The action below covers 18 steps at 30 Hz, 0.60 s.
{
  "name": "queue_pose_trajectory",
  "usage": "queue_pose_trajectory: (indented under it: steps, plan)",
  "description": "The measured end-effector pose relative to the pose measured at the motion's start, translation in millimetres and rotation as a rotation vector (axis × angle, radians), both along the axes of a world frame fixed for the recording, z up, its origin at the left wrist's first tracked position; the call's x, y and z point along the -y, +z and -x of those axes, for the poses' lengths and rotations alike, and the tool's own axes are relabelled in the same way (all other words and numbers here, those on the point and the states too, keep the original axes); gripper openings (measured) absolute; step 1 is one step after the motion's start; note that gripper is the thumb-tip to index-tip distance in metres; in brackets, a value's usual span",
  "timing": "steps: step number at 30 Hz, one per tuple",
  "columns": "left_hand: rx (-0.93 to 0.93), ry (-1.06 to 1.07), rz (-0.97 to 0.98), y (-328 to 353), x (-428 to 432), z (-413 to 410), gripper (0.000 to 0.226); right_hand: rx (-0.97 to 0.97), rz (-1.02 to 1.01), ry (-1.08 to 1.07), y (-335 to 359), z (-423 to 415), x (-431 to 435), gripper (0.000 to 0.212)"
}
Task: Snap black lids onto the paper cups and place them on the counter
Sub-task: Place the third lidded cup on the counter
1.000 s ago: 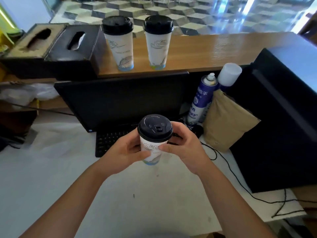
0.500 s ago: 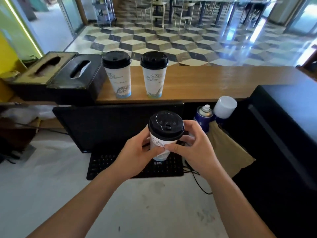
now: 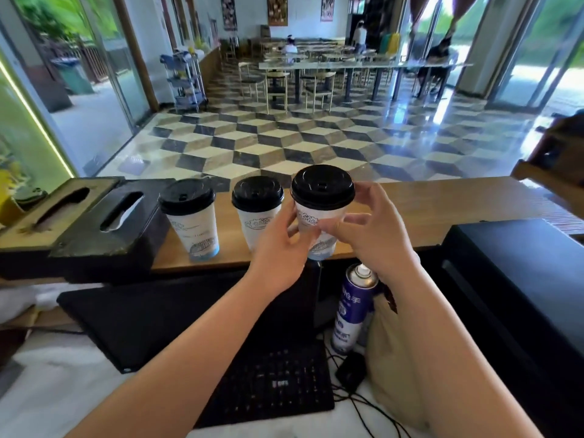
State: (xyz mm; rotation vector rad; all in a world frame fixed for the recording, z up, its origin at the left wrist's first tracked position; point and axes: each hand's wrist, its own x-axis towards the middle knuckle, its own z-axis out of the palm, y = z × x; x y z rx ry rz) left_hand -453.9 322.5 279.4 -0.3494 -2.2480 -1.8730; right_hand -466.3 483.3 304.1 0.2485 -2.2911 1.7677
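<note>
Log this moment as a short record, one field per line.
held cup: upright, black lid on, just right of the other two
left hand: fingers curled round the held cup's side
right hand: thumb and fingers pinch its other side
counter: wooden; left cup and middle cup, both lidded, stand on it
contact: cannot tell whether the held cup's base touches the counter
below counter: spray can, keyboard
</note>
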Motion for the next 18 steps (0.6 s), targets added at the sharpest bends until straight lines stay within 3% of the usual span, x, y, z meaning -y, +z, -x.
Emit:
queue_pose_trajectory:
  steps: [9, 18]
  plan:
    - [0.1, 0.136, 0.094, -34.6, -15.5, 51.7, 0.048, 0.029, -0.009, -0.052, -28.3, 46.5, -3.2, 0.073]
    - [0.11, 0.114, 0.143, -51.4, -23.9, 57.5, 0.059, 0.11, 0.016, -0.094, -58.7, 56.2, -7.9, 0.06]
